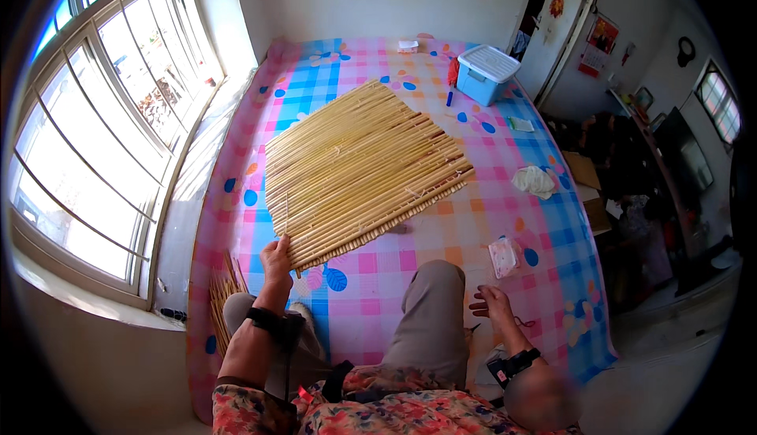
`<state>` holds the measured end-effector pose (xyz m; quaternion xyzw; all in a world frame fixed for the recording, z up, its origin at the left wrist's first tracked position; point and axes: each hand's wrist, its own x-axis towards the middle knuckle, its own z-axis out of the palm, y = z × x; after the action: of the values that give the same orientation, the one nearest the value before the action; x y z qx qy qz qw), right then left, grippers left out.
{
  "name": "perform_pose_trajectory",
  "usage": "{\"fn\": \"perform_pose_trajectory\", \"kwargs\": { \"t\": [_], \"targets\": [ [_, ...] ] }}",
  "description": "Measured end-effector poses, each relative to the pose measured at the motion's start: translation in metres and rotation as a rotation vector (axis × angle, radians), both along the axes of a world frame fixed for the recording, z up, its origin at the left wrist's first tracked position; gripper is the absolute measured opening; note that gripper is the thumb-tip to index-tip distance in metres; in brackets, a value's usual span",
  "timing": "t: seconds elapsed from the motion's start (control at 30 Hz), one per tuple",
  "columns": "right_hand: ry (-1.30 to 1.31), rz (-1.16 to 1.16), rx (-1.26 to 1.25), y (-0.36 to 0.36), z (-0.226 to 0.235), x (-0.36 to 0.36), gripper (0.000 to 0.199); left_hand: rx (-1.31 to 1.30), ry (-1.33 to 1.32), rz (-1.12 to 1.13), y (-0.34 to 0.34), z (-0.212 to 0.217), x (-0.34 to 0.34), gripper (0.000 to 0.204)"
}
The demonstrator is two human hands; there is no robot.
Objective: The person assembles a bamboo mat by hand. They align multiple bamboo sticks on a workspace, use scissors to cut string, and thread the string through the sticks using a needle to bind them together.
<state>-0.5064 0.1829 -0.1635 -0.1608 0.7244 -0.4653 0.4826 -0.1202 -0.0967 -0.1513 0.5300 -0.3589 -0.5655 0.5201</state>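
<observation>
A large mat of straw-coloured stalks [355, 167], bound side by side with thread, lies across the checked cover in front of me. My left hand [276, 258] grips its near left corner, the fingers closed on the edge. Off to the right, beside my raised knee, my right hand [494, 304] hovers with its fingers apart and nothing in them. A pink and white packet [503, 257] lies just beyond that hand. Loose stalks [224, 301] rest in a bundle to the left of my left leg.
The pink and blue checked cover [441, 246] spreads under everything. A blue box with a white lid [482, 76] stands at the far right, near a crumpled white cloth [534, 182]. A barred window [102, 135] borders the left side. Dark clutter fills the room's right.
</observation>
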Motion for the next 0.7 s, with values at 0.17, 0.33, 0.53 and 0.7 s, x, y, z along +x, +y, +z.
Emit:
{"fn": "perform_pose_trajectory", "kwargs": {
  "t": [0.17,0.33,0.53,0.7],
  "targets": [
    [0.06,0.05,0.264,0.063,-0.056,-0.005,0.034,0.008,-0.106,0.084,-0.03,-0.067,-0.028,0.03],
    [0.61,0.456,0.093,0.128,-0.113,-0.01,0.029,-0.102,-0.268,0.041,-0.033,-0.091,-0.059,0.031],
    [0.567,0.456,0.264,0.084,-0.101,0.019,0.021,0.113,-0.433,-0.38,-0.033,-0.098,-0.039,0.026],
    [0.437,0.292,0.32,0.105,-0.133,0.031,0.021,0.305,-0.405,-0.514,-0.018,-0.082,-0.042,0.05]
  ]
}}
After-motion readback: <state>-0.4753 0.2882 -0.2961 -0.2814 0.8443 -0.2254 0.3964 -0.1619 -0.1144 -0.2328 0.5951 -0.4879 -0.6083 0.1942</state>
